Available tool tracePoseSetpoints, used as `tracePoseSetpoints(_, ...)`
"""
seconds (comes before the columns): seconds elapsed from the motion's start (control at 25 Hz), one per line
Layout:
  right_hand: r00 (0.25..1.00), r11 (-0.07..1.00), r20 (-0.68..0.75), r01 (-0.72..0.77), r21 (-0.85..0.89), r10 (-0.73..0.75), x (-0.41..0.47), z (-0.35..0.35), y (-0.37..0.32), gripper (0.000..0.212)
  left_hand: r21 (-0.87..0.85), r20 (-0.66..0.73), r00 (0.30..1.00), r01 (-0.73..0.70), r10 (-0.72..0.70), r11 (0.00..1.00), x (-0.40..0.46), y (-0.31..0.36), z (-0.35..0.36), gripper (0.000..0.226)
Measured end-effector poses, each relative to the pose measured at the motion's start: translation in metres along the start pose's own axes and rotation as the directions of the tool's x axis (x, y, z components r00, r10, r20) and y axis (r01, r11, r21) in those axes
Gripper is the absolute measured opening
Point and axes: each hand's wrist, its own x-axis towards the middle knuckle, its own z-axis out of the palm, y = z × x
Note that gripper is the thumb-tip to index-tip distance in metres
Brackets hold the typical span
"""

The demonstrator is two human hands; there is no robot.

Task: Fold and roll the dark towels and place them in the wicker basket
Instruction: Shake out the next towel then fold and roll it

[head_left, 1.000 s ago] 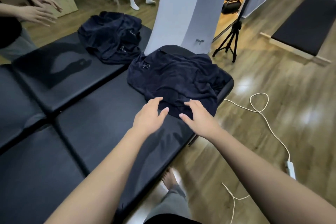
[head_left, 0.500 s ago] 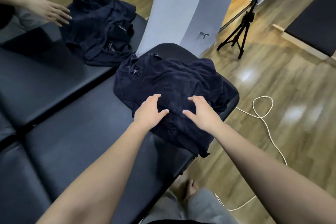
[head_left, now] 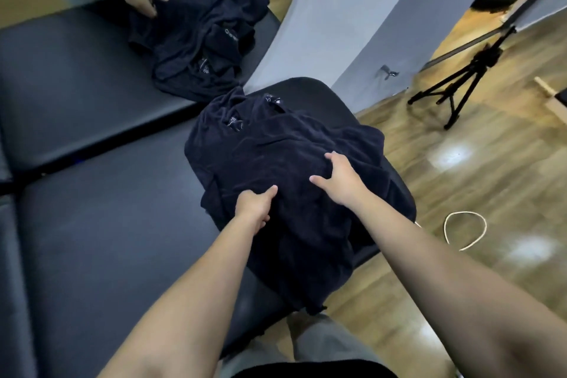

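left hand (head_left: 254, 204) fingers buried in towel (head_left: 285, 169); second person cut off

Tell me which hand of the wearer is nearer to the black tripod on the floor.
Right. The right hand grips the near towel on the side toward the tripod; the left hand is farther away.

Matt terry towel (head_left: 276, 144) — glossy wood floor (head_left: 491, 169)

Both forearms are bare from the lower edge of the frame up to the wrists, with no sleeve, watch or band showing on either. The left hand (head_left: 254, 209) and right hand (head_left: 342, 182) wear no gloves or rings. At the bottom centre of the frame, grey trousers (head_left: 325, 344) cover the legs, and above them in the picture's lowest strip sits the hem of a black top (head_left: 313, 371).
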Motion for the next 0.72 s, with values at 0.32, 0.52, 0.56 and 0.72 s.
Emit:
tracePoseSetpoints(0.32, 0.998, 0.994, 0.041, 0.057, -0.097, -0.053, 0.036, 0.004, 0.02, 0.065, -0.328, -0.151, 0.986, -0.119, 0.072, 0.937, 0.012, -0.014, 0.003, 0.044)
tracePoseSetpoints(0.52, 0.994, 0.981, -0.052, 0.082, -0.173, -0.092, 0.047, 0.005, 0.015, 0.063, -0.336, -0.345, 0.932, -0.236, 0.114, 0.912, 0.024, -0.006, -0.023, 0.046)
tracePoseSetpoints(0.56, 0.993, 0.977, -0.049, 0.098, -0.192, -0.109, 0.048, 0.005, 0.014, 0.063, -0.34, -0.398, 0.911, -0.252, 0.104, 0.906, 0.03, -0.003, -0.034, 0.045)
tracePoseSetpoints(0.72, 0.991, 0.952, -0.029, 0.116, -0.284, -0.13, 0.052, 0.008, 0.011, 0.065, -0.456, -0.586, 0.81, -0.348, 0.018, 0.819, 0.044, 0.014, -0.076, 0.037)
